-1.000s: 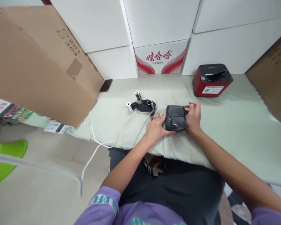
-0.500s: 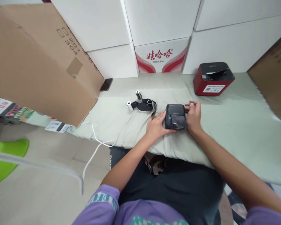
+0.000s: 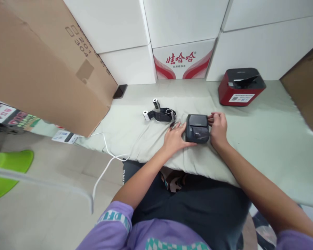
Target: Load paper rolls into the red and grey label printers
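A small black printer lies on the pale green cloth-covered table in front of me. My left hand rests against its left side with the thumb along the near edge. My right hand grips its right side, fingers curled over the edge. Just left of the printer lie a black strap and two small white paper rolls, one roll further back.
A red and black printer stands at the back right. White cartons line the wall. A large cardboard box overhangs the left. A dark phone lies near it. A white cable hangs off the table edge.
The view has shifted slightly. Both hands stay on the black printer, and its near flap now looks closed down flatter than a second ago.
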### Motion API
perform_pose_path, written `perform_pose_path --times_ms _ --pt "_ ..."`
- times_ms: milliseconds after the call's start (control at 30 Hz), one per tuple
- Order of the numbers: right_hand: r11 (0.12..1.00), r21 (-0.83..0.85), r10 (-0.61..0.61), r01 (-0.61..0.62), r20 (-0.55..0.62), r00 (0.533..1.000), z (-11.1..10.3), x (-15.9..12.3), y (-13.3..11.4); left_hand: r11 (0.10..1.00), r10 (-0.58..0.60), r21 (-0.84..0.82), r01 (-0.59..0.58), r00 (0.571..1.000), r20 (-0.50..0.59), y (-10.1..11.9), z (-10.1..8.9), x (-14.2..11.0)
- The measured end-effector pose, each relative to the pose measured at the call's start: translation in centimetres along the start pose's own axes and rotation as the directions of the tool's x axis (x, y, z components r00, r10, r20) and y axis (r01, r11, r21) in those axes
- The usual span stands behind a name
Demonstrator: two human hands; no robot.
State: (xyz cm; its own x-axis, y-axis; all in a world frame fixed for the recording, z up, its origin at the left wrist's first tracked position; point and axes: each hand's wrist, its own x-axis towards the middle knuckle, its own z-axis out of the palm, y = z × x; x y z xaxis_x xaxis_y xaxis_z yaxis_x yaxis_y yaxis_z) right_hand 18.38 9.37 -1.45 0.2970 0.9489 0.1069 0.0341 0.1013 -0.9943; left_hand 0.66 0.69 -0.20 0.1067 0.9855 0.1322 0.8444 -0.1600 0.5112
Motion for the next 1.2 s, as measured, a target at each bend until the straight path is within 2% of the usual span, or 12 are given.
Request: perform_pose_path --times_ms 200,333,400,467,600,733,833,933,1000,1067,1133,1200 --pt "0.969 -0.154 -0.198 0.194 -0.007 0.980 -0.9 -1.1 -0.8 0.999 -0.012 -0.036 0.012 1.000 -0.008 -0.2 0.1 0.0" --pt "0.957 -0.163 -0.242 0.240 0.005 0.970 -1.3 -1.9 -0.8 0.997 -0.022 -0.069 0.021 1.000 -0.009 -0.3 0.0 0.0" --pt "0.952 -0.146 -0.264 0.270 0.059 0.963 -1.2 -1.8 -0.8 0.998 -0.024 -0.062 0.023 1.000 -0.013 -0.4 0.0 0.0" --pt "0.957 -0.121 -0.245 0.263 0.144 0.959 -1.1 -1.2 -0.7 0.999 -0.018 -0.043 0.017 1.000 -0.014 -0.4 0.0 -0.1" --pt "0.971 -0.157 -0.127 0.182 0.310 0.942 -0.9 1.4 -0.6 1.000 -0.027 0.005 0.027 1.000 0.007 -0.2 0.1 -0.1" --pt "0.931 -0.271 -0.131 0.246 0.383 0.915 -1.1 3.2 -1.4 0.999 -0.037 0.012 0.037 0.999 0.006 -0.1 0.1 -0.1" --pt "0.847 -0.364 -0.269 0.387 0.334 0.903 -1.6 3.3 -2.2 0.999 -0.036 0.015 0.036 0.999 0.011 -0.1 0.1 -0.1" --pt "0.676 -0.499 -0.344 0.542 0.437 0.831 -1.6 3.5 -3.1 0.999 -0.031 0.017 0.031 0.999 0.019 -0.1 0.1 0.0" --pt "0.569 -0.572 -0.271 0.591 0.548 0.791 -1.2 3.9 -3.7 0.999 -0.032 0.018 0.031 0.999 0.023 -0.1 0.0 0.0" --pt "0.493 -0.636 -0.155 0.593 0.606 0.780 -0.4 4.5 -4.2 0.999 -0.035 0.020 0.035 0.999 0.026 -0.2 0.0 0.0" --pt "0.450 -0.676 -0.059 0.584 0.630 0.774 0.4 5.1 -4.5 0.999 -0.036 0.014 0.036 0.999 0.028 -0.2 0.0 0.0" --pt "0.439 -0.679 -0.025 0.588 0.645 0.763 1.0 5.4 -4.8 0.999 -0.035 -0.002 0.035 0.999 0.024 -0.3 0.1 0.0"
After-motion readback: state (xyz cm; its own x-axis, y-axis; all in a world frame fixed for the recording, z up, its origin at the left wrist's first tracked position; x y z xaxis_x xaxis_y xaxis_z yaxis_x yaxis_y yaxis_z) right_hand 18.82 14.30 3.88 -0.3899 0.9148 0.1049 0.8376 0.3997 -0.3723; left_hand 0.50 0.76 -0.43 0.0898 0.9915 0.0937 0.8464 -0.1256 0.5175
